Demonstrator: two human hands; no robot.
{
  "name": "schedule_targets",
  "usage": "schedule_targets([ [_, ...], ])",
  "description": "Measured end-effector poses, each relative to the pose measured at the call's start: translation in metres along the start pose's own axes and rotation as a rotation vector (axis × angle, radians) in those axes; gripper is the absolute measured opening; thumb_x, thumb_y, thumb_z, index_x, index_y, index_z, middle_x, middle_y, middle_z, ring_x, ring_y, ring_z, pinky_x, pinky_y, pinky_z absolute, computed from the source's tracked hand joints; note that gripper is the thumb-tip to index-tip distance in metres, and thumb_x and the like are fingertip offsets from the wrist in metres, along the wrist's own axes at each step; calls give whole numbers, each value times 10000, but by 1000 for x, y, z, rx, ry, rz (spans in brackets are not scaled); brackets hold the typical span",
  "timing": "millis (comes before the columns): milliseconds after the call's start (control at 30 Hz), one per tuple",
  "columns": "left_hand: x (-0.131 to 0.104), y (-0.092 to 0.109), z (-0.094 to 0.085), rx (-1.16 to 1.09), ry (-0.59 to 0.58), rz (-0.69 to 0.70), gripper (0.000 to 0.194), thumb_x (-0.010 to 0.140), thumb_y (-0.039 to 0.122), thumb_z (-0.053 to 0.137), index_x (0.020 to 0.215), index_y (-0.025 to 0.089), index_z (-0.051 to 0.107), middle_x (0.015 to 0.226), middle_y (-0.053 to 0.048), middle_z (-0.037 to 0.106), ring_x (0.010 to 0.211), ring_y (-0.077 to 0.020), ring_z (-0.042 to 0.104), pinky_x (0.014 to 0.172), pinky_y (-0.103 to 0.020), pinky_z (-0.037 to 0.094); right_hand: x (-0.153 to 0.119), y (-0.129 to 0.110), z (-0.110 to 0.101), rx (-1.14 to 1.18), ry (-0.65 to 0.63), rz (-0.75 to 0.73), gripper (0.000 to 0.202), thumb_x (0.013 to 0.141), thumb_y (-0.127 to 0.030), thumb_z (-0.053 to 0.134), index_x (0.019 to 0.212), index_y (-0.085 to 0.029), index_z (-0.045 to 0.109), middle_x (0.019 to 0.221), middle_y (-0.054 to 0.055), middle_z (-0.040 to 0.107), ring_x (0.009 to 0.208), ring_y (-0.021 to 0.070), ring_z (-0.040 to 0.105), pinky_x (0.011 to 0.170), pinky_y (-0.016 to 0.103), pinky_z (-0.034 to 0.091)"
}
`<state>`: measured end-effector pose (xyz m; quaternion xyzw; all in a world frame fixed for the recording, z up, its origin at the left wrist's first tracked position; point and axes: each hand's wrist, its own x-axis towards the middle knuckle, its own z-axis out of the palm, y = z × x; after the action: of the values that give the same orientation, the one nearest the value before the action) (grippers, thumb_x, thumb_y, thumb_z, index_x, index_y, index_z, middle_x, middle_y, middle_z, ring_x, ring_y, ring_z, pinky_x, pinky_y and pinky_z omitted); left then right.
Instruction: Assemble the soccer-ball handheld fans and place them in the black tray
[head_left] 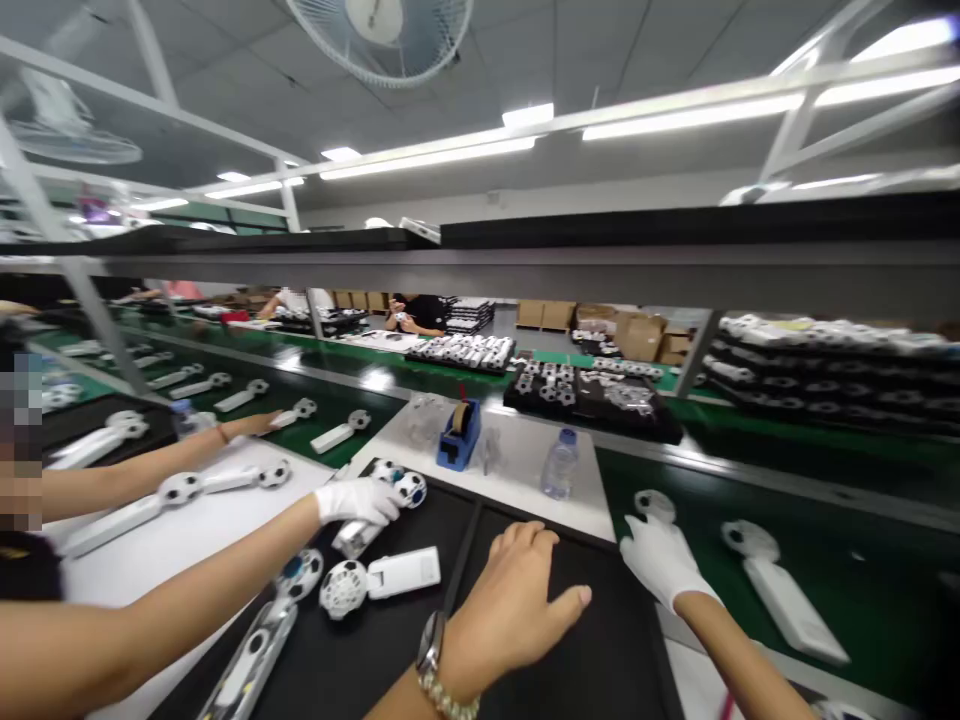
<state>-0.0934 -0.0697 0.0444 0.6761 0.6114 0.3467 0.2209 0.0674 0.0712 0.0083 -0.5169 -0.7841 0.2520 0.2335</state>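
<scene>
Green conveyor (703, 525) runs beyond your empty, spread left hand (516, 592); your right hand (664, 562) partly covers a soccer-patterned handheld fan (655, 504), grip unclear.

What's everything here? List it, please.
Football-patterned plastic devices with handles: many, white and black, throughout
Shallow trays: several, black, foreground and beyond
Flat boards: several, white, foreground
Long belt: one, green, middle
Plastic tape dispenser: one, blue, centre
Blue-capped plastic bottle: one, clear, centre
Cardboard boxes: several, brown, background
Long shelf: one, black, overhead
Caged fans: two, pale, overhead
Ceiling lights: several, white, overhead
Co-workers: four or more, mixed clothing, left, background
Wristwatch: one, silvery, left wrist
Own left hand: one, bare, over trays
Own right hand: one, white-gloved, at a device
</scene>
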Motion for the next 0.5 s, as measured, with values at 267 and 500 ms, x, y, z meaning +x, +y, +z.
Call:
schedule_targets([
  [267,-120,-114,-31,396,406,-458,448,839,414,408,1143,115,547,1281,-182,510,1227,-298,436,1043,-452,323,-26,-83,138,-108,-334,-696,539,783,-286,522,1309,-217,432,1310,84,488,1173,237,467,1015,355,348],
  [500,-182,-216,-70,532,548,-911,648,721,375,477,1254,15,397,1275,-272,468,1182,-423,444,931,-531,367,-38,-137,215,-274,-388,-667,420,646,-75,512,1055,-51,607,988,205,630,946,350,583,840,508,406],
])
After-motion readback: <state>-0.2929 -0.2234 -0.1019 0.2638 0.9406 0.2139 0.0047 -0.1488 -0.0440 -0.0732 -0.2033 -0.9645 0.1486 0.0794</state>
